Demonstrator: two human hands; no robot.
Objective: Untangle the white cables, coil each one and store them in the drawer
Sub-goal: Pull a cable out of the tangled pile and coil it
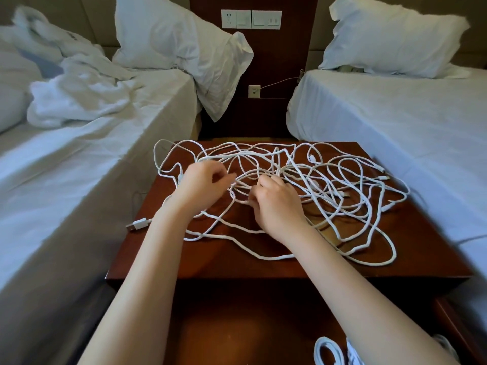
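The white cables (316, 180) are being untangled, one strand being pinched by the right hand (276, 204), the blurred left hand's (203, 183) grip being impossible to tell; next, a free end is probably being needed.

Tangled cables (329, 191) cover the desk (237, 264) from far edge to mid-depth. A bare strip runs along the near edge. The left bed (79, 159) and right bed (395, 114) flank the side edges.

White cables (350, 206), dark red-brown nightstand (237, 262), white pillows (168, 32)
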